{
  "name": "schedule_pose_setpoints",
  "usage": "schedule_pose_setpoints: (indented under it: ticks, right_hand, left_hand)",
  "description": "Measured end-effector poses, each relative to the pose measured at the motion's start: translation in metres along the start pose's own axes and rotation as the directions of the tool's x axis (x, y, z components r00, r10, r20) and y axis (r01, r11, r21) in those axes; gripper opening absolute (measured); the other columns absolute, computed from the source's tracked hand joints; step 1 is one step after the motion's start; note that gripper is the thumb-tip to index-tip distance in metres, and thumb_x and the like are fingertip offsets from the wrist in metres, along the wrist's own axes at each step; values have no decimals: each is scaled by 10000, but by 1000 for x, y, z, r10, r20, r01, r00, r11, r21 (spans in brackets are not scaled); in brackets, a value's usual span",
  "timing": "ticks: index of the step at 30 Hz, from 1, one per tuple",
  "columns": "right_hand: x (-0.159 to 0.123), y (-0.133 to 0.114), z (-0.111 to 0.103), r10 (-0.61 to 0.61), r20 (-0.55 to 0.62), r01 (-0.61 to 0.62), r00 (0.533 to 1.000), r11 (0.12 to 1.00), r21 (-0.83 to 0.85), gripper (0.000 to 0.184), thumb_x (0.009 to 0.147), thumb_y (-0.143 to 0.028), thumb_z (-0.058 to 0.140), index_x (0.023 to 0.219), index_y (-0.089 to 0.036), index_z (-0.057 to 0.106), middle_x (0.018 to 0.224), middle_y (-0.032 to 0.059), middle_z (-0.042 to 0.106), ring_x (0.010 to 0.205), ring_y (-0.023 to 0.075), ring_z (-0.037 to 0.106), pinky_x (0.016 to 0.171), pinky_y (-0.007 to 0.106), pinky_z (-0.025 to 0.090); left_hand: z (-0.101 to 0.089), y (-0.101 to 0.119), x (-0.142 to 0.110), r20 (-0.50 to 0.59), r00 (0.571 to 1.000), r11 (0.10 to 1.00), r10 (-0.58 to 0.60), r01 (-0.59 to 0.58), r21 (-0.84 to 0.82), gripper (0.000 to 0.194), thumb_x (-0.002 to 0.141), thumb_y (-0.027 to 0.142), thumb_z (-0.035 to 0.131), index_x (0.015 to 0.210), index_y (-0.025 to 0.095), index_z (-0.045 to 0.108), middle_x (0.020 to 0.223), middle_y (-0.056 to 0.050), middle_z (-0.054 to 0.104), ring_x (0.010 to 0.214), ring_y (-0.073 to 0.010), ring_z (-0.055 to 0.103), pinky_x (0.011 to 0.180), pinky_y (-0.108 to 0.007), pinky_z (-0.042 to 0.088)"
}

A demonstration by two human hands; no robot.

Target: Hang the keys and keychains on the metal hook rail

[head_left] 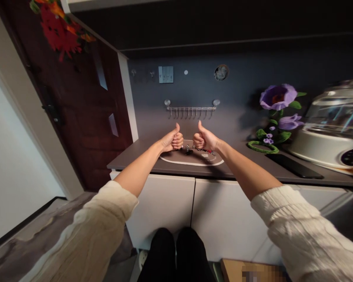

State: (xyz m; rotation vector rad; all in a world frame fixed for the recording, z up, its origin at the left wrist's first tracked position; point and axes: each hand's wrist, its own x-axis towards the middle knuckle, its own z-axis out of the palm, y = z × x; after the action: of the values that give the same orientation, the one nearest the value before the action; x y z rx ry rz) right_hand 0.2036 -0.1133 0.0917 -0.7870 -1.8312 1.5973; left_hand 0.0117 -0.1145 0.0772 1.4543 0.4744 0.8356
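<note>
My left hand [173,140] is closed in a fist with its thumb pointing up, and nothing shows in it. Mirroring it, my right hand [206,138] makes the same thumbs-up fist, also with nothing visible inside. A small gap separates the two. Below and behind them lies a brown oval mat [182,161] with a pale border on the counter. Small dark and metallic items [188,149], one with a red part, rest on the mat, partly hidden by my hands; I cannot make out their kind. A hook rail [191,108] with several hooks is fixed to the wall just above.
Purple artificial flowers [279,98] stand on the counter [241,158] at the right. A black phone [294,166] lies before a white appliance with a clear cover [326,143]. A dark cabinet [223,23] overhangs the counter. White cupboard doors [164,207] are below; a brown door [88,117] is left.
</note>
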Motion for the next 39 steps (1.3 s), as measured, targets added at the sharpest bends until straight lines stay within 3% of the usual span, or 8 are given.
schedule_pose_setpoints:
  ticks: [4,9,20,25,28,32,36,39]
  right_hand:
    - [-1,28,1,14,-28,-8,1000,976,215,637,698,-788,87,434,-219,198,349,-63,149,333,57,131,328,209,155]
    - [-10,59,4,67,-96,-34,993,952,305,644,664,-804,29,419,-220,142,326,-59,126,311,53,118,323,209,124]
    - [-5,56,4,41,-126,-6,991,965,263,636,678,-802,88,434,-217,139,336,-63,142,309,51,129,326,210,128]
    - [12,51,-1,-40,-235,89,971,976,198,620,724,-760,224,458,-202,184,357,-67,166,314,47,160,330,201,133]
    - [26,48,0,-112,-344,157,932,982,104,569,755,-696,329,492,-192,303,383,-53,285,329,43,212,336,197,156]
    - [49,48,-2,-217,-514,199,830,976,-92,377,768,-532,489,637,-180,453,451,-55,389,354,48,289,351,188,209]
    - [77,57,-15,-348,-634,182,691,932,-314,228,758,-413,518,720,-193,473,494,-61,449,406,67,347,403,186,282]
    - [91,64,-25,-442,-659,140,608,877,-460,157,772,-347,475,786,-195,507,554,-49,501,477,84,411,494,198,346]
  left_hand:
    - [-9,-26,-5,-65,993,989,-94,86,-121,663,633,814,206,410,193,155,329,63,148,298,-32,160,324,-192,125]
    - [-18,-52,-12,-100,981,978,-164,148,-148,671,611,832,178,397,196,147,315,61,138,281,-33,139,316,-197,92]
    - [-23,-52,-7,-122,976,978,-181,166,-127,653,643,814,233,433,198,178,328,69,163,278,-34,142,319,-193,86]
    - [-30,-48,5,-279,959,999,-44,42,-15,543,725,682,411,538,173,382,347,100,175,292,-31,132,337,-177,96]
    - [-35,-45,15,-428,894,978,131,-46,204,366,735,504,557,643,164,457,390,96,288,326,-30,218,368,-166,168]
    - [-46,-42,29,-461,824,798,330,17,602,107,732,254,578,740,155,538,529,54,457,458,-55,391,474,-178,304]
    - [-59,-43,45,-303,837,489,455,50,871,97,756,169,506,746,149,601,705,-12,577,673,-112,497,668,-227,387]
    - [-67,-47,54,-205,859,333,469,42,942,160,790,198,480,782,154,634,815,-49,611,809,-150,520,779,-262,387]
